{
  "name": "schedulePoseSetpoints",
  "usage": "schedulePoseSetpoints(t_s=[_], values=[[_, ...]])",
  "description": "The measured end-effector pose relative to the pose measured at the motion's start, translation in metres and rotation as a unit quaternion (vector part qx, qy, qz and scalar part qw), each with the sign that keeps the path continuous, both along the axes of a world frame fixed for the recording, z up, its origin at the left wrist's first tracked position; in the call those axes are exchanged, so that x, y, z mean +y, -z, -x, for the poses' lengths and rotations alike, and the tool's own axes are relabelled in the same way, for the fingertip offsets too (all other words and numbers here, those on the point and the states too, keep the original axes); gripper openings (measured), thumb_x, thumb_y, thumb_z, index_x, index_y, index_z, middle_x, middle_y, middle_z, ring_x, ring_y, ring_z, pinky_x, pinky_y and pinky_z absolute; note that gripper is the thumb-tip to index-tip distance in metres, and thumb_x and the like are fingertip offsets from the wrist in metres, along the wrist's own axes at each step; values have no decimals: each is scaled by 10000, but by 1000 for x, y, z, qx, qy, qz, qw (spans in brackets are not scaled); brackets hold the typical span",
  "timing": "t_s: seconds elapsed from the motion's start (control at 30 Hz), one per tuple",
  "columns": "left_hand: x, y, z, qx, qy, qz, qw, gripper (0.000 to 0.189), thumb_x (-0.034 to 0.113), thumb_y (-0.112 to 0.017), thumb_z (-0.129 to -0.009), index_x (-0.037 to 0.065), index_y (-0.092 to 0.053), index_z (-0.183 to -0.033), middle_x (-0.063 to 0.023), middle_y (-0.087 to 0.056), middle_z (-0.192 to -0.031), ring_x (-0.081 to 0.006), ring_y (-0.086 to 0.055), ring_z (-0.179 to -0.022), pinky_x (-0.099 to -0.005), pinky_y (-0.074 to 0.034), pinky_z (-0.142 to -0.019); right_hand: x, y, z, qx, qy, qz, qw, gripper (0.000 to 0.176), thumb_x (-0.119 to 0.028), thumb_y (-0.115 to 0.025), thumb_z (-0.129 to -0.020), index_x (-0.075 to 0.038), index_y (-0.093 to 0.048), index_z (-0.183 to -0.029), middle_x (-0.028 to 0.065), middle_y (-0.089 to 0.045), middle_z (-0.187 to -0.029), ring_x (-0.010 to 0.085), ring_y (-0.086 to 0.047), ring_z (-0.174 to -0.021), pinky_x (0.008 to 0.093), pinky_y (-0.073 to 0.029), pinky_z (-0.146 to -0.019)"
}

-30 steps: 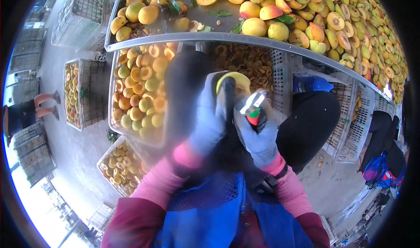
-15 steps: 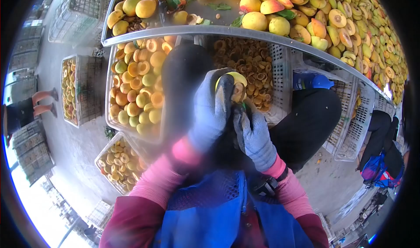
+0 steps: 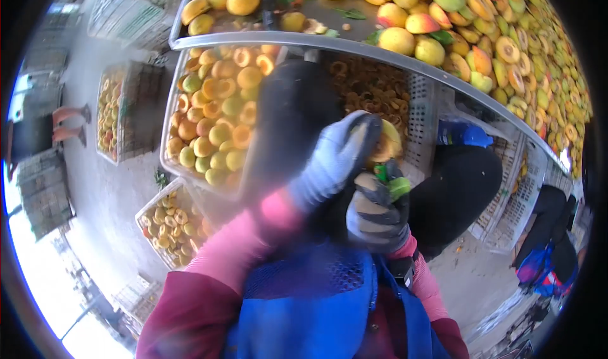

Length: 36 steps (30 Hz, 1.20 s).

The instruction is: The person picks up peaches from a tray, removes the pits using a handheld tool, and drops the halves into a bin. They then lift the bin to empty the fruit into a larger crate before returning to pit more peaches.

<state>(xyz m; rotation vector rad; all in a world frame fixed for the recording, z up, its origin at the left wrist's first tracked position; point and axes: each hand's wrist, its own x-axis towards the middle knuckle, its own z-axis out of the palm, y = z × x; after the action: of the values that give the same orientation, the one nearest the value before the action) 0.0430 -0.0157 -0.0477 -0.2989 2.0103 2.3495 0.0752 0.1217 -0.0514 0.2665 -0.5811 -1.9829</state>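
My left hand [image 3: 345, 149], in a grey-blue glove with dark fingers, is closed around a halved yellow fruit [image 3: 391, 137] that looks like a peach. The cut face and its brownish centre are partly visible. Just below it, my right hand [image 3: 379, 216] is wrapped around a small green-handled tool [image 3: 399, 188]. The tool's tip is at the underside of the fruit, where fingers and blur hide it. Both hands are above my lap, in front of a crate of brown, cup-shaped scraps [image 3: 367, 83].
A metal-edged table [image 3: 304, 37] heaped with whole and halved fruit [image 3: 506, 49] spans the top. A crate of fruit halves [image 3: 212, 121] stands by my knee. More filled crates [image 3: 130, 115] are on the floor. Another person's legs [image 3: 548, 223] show at right; bare legs [image 3: 69, 125] at left.
Both hands have shifted rightward with the fruit. My right wrist has turned, so the green tool shows more plainly. The whole view has swung slightly.
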Motion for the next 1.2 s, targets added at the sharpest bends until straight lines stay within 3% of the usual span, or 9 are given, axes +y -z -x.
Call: schedulePoseSetpoints(t_s=[0.2,0.3,0.33,0.43,0.63,0.73,0.83,0.93,1.2], values=[[-6,9,-10,-10,-32,25,999,273,201,-444,-976,-45,-546,-1040,-99,-592,-875,-179,-541,-770,-301,-471,-709,-12,12,13,54,183,222,956,213,-259,-520,-926,-74,-419,-895,26,-494,-616,131,-525,-431,260,-489,-368],[-44,-12,-23,40,-114,92,988,255,167,-445,-972,-48,-523,-1084,-134,-592,-923,-224,-558,-781,-320,-477,-704,13,22,15,35,187,-50,980,263,-292,-435,-965,-79,-438,-810,28,-506,-642,113,-512,-438,240,-461,-375],[-69,15,-30,270,-183,448,832,224,107,-466,-952,-50,-511,-1105,-160,-588,-967,-268,-568,-794,-343,-482,-710,23,35,6,12,175,-103,979,254,-291,-436,-965,-77,-446,-829,18,-500,-645,105,-502,-441,234,-451,-385],[-147,41,-32,46,-309,322,894,246,125,-516,-931,-10,-536,-1135,-157,-595,-997,-286,-583,-857,-341,-482,-759,31,51,1,23,103,-183,977,251,-306,-448,-959,-58,-478,-939,-31,-439,-635,79,-447,-462,222,-395,-429],[-210,180,-27,22,-85,630,772,601,189,-620,-826,129,-386,-1376,-187,-431,-1329,-368,-503,-1116,-407,-454,-901,32,75,4,12,73,-230,970,372,-394,-430,-959,-41,-506,-1049,-37,-368,-655,73,-372,-461,247,-363,-441],[-212,172,-24,11,-6,671,741,492,251,-569,-869,135,-450,-1332,-170,-435,-1343,-343,-516,-1105,-409,-446,-913,26,74,6,22,62,-271,960,440,-447,-404,-961,-41,-523,-1083,-38,-337,-647,71,-349,-459,246,-343,-428],[-227,159,-10,1,-90,604,792,330,244,-570,-873,121,-596,-1178,-123,-568,-1199,-306,-546,-1062,-423,-459,-870,24,77,7,40,52,-297,953,459,-475,-387,-962,-58,-536,-1082,-38,-319,-638,69,-341,-457,245,-326,-415],[-232,158,21,45,-205,666,716,377,253,-582,-863,107,-569,-1211,-114,-569,-1196,-299,-535,-1078,-419,-424,-892,22,80,8,26,29,-330,943,448,-488,-383,-961,-86,-558,-1052,-40,-303,-618,69,-321,-438,242,-302,-396],[-219,228,56,-16,-99,711,696,623,399,-518,-863,104,-372,-1392,-177,-358,-1392,-354,-312,-1296,-553,-136,-1098,22,82,18,-3,16,-491,871,402,-482,-411,-953,-121,-585,-943,-60,-263,-563,60,-250,-389,228,-230,-350]])
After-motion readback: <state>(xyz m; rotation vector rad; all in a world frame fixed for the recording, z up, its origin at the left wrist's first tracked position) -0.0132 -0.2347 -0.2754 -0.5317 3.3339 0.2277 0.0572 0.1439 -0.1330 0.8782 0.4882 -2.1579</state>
